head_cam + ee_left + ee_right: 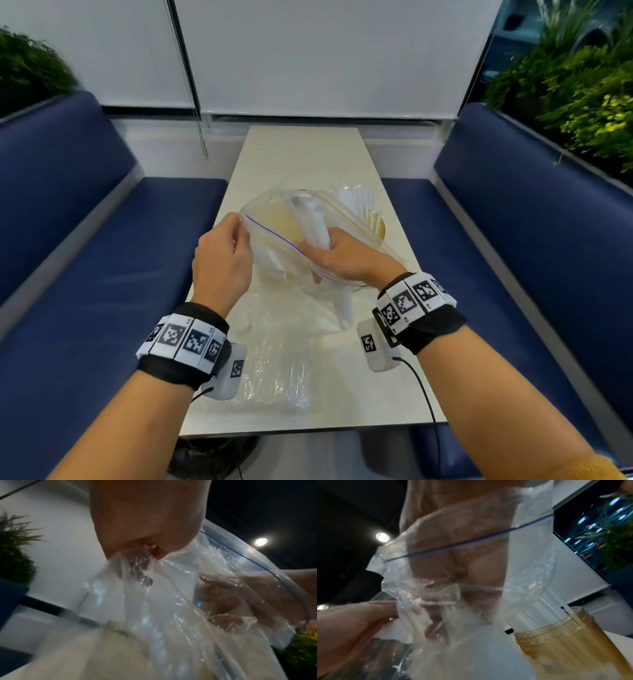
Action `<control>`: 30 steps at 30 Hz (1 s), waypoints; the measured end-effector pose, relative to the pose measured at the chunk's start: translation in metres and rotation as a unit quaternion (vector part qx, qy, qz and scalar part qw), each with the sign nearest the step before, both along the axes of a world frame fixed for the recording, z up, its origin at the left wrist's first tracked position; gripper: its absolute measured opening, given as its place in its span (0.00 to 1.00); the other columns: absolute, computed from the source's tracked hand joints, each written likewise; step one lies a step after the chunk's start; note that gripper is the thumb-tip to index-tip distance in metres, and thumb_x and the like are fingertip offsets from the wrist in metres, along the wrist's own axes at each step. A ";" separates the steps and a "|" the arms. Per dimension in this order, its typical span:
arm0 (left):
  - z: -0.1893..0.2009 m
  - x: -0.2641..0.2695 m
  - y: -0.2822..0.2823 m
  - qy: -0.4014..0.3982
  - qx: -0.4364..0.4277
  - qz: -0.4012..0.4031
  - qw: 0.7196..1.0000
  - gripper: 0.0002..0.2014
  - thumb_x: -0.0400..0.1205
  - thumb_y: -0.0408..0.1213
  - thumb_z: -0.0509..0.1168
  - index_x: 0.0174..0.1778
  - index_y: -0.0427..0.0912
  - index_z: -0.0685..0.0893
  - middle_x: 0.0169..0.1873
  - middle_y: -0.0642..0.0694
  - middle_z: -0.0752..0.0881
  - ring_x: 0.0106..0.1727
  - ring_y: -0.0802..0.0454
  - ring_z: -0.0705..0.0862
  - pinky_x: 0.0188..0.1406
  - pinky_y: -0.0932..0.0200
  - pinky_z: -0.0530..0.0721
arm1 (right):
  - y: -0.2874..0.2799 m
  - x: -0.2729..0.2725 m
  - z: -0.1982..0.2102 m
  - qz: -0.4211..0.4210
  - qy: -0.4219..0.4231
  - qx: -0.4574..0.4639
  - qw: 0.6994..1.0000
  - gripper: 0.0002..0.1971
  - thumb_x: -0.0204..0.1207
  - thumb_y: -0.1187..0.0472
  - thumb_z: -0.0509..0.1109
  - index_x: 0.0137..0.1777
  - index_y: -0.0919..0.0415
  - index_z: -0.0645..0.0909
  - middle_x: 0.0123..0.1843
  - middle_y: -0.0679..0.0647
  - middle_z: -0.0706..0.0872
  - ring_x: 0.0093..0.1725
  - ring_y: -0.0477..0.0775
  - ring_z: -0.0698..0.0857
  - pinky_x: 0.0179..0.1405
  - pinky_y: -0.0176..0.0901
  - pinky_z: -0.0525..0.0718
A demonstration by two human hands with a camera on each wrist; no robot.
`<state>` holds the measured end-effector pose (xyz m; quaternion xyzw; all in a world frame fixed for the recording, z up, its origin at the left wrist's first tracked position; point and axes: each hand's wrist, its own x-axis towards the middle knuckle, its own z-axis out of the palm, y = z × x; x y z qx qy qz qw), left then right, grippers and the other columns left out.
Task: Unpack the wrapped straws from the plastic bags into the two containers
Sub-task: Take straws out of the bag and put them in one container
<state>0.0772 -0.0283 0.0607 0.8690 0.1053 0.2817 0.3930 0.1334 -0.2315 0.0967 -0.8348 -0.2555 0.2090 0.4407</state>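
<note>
Head view: left hand (219, 260) pinched the rim of a clear zip bag (274, 226) held above the bench (308, 154). Right hand (337, 255), reaching inside the bag, closed round a bundle of wrapped straws (317, 226). Thin, crinkly film, likely slippery; straws light, stiff, white, best gripped mid-length. An amber plastic container (570, 639) beside the bag held straws already.
</note>
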 end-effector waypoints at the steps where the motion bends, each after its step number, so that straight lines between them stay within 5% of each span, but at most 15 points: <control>1: 0.002 -0.001 -0.002 0.003 0.007 0.009 1.000 0.15 0.87 0.51 0.52 0.49 0.46 0.79 0.35 0.45 0.84 0.38 0.37 0.83 0.38 0.34 0.87 | -0.001 0.001 -0.002 -0.002 -0.008 -0.024 1.000 0.23 0.85 0.41 0.63 0.37 0.58 0.82 0.31 0.54 0.90 0.33 0.46 0.86 0.46 0.37 0.83; 3: 0.009 -0.006 -0.009 -0.033 -0.024 -0.015 0.999 0.11 0.86 0.47 0.53 0.50 0.49 0.80 0.40 0.46 0.85 0.41 0.42 0.84 0.43 0.35 0.86 | 0.000 0.004 -0.008 -0.001 -0.020 -0.036 0.999 0.26 0.84 0.43 0.64 0.37 0.66 0.84 0.35 0.59 0.91 0.37 0.53 0.87 0.52 0.45 0.84; 6: 0.023 -0.015 -0.022 -0.142 -0.108 -0.125 0.976 0.19 0.86 0.46 0.55 0.73 0.51 0.75 0.58 0.50 0.86 0.53 0.48 0.86 0.50 0.51 0.86 | -0.001 0.010 -0.016 -0.008 -0.029 -0.021 0.999 0.18 0.83 0.54 0.67 0.41 0.69 0.87 0.41 0.67 0.91 0.41 0.65 0.88 0.54 0.56 0.86; 9: 0.037 -0.016 -0.030 -0.141 -0.079 -0.131 0.978 0.22 0.82 0.54 0.65 0.71 0.54 0.80 0.52 0.54 0.88 0.51 0.55 0.87 0.43 0.65 0.85 | 0.000 0.009 -0.015 0.014 -0.048 0.014 0.999 0.06 0.84 0.64 0.68 0.54 0.59 0.87 0.42 0.70 0.90 0.37 0.58 0.85 0.46 0.41 0.85; 11: 0.041 -0.011 -0.029 -0.134 -0.013 -0.107 0.985 0.17 0.79 0.47 0.73 0.64 0.52 0.87 0.45 0.57 0.89 0.44 0.58 0.88 0.40 0.63 0.87 | 0.000 0.009 -0.015 0.020 -0.076 0.040 0.996 0.10 0.84 0.68 0.67 0.60 0.56 0.83 0.43 0.70 0.89 0.35 0.55 0.85 0.40 0.35 0.83; 14: 0.045 -0.007 -0.028 -0.151 -0.004 -0.095 0.984 0.08 0.82 0.34 0.71 0.55 0.44 0.92 0.37 0.56 0.90 0.36 0.58 0.90 0.39 0.60 0.89 | -0.004 0.010 -0.018 0.004 -0.080 0.055 0.995 0.09 0.83 0.68 0.68 0.55 0.55 0.85 0.45 0.66 0.89 0.35 0.51 0.85 0.41 0.35 0.83; 18: 0.045 -0.002 -0.020 -0.116 -0.056 -0.050 0.990 0.06 0.84 0.38 0.69 0.48 0.48 0.92 0.33 0.54 0.90 0.30 0.56 0.89 0.39 0.54 0.90 | -0.010 0.013 -0.023 0.014 -0.089 -0.013 0.996 0.11 0.79 0.70 0.67 0.40 0.55 0.85 0.38 0.47 0.87 0.40 0.45 0.84 0.47 0.39 0.79; 23: 0.032 0.001 -0.020 0.016 0.055 -0.032 0.998 0.08 0.84 0.47 0.66 0.44 0.53 0.90 0.33 0.55 0.89 0.34 0.51 0.88 0.40 0.49 0.88 | -0.003 0.006 -0.011 0.046 -0.028 0.113 0.992 0.11 0.76 0.81 0.62 0.42 0.70 0.82 0.38 0.64 0.84 0.38 0.53 0.85 0.45 0.39 0.84; 27: 0.019 0.001 -0.027 0.051 0.118 -0.010 0.992 0.08 0.84 0.47 0.67 0.49 0.52 0.92 0.36 0.54 0.90 0.37 0.50 0.86 0.34 0.55 0.82 | 0.005 -0.001 0.028 0.068 -0.008 0.183 0.981 0.10 0.80 0.79 0.61 0.45 0.68 0.80 0.35 0.63 0.81 0.36 0.54 0.82 0.42 0.42 0.82; 30: 0.008 0.002 -0.029 0.078 0.106 0.002 0.991 0.09 0.85 0.48 0.66 0.50 0.51 0.91 0.36 0.53 0.90 0.39 0.48 0.87 0.38 0.52 0.85 | 0.007 0.008 0.069 0.054 -0.048 0.249 0.966 0.09 0.80 0.78 0.63 0.46 0.65 0.80 0.34 0.62 0.80 0.35 0.56 0.80 0.44 0.48 0.83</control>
